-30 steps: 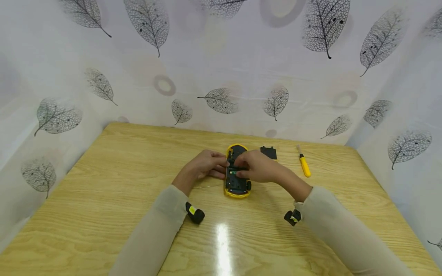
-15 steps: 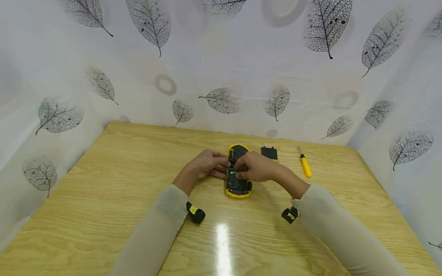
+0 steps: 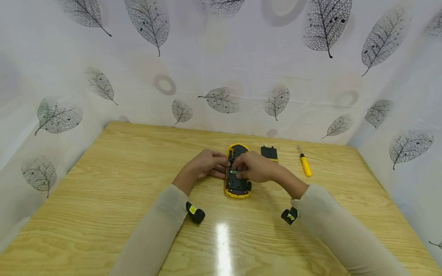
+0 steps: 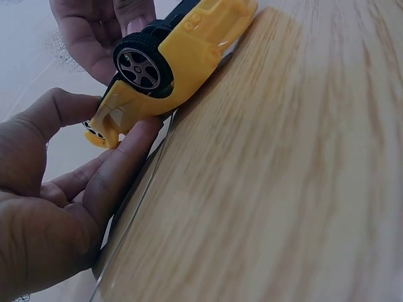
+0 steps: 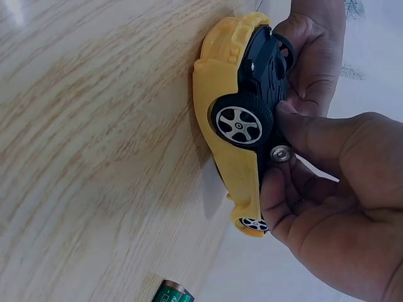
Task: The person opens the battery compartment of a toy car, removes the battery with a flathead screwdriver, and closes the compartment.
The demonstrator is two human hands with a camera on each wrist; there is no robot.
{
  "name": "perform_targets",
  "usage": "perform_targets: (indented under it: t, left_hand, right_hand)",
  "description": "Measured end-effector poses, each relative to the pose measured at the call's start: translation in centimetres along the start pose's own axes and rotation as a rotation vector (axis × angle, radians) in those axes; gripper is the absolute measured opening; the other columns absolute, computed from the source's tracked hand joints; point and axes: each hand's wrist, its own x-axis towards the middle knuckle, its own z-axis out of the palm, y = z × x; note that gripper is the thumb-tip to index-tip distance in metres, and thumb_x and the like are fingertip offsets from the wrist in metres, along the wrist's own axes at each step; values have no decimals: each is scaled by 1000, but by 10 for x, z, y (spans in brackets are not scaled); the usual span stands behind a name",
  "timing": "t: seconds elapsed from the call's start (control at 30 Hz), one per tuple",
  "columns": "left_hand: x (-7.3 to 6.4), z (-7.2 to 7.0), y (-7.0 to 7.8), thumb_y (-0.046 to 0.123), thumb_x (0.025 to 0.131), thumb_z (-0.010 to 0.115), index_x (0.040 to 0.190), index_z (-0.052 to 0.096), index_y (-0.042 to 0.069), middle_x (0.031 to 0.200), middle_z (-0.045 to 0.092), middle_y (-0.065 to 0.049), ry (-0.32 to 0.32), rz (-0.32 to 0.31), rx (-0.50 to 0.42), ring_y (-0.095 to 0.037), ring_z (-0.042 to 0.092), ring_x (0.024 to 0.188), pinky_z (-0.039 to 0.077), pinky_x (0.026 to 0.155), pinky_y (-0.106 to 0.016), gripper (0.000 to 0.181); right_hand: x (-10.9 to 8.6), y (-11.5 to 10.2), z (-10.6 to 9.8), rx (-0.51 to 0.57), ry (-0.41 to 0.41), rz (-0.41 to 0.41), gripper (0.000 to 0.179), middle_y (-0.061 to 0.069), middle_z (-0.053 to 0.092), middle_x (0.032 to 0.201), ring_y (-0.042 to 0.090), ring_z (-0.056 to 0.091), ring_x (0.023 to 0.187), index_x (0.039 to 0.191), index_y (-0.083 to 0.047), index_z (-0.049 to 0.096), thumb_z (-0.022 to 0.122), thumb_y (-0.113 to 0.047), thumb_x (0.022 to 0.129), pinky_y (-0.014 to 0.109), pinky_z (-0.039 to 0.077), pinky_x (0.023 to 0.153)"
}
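Shifted slightly leftward, the right hand [image 3: 258, 166] pinches the green battery [image 3: 234, 172] at the middle of the upturned toy car [image 3: 238, 184] on the worktop [image 3: 103, 184], whose side the left hand [image 3: 207, 164] grips, suggesting the battery isn't fully seated.

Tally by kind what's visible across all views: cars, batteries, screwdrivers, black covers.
Toy car: 1
Batteries: 2 (one in the right hand, one on the table)
Screwdriver: 1
Black cover: 1
Total: 5
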Motion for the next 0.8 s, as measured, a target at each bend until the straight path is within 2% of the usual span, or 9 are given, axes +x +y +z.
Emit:
perform_targets:
  t: [0.43,0.6,0.8]
  left_hand:
    - [-1,0,0,5,98,62,144,51,-6,115,69,-21,-1,-1,-5,-29,73,94,65,81,-43,49]
    - [-1,2,0,5,98,63,143,51,-7,115,70,-21,1,1,-8,-28,73,93,65,81,-43,48]
    - [-1,2,1,4,98,64,144,50,-7,118,69,-24,4,0,-12,-29,74,92,65,81,-43,50]
  right_hand:
    - [-8,-2,-9,35,34,-39,16,-2,69,91,10,63,80,112,-5,73,70,-9,97,29,57,70]
    - [-16,4,-14,47,68,-46,16,-1,69,93,12,63,81,112,-5,73,69,-8,97,32,57,71]
    - [-28,17,-19,57,93,-9,15,1,70,99,14,63,85,112,-6,72,68,-9,98,34,57,74]
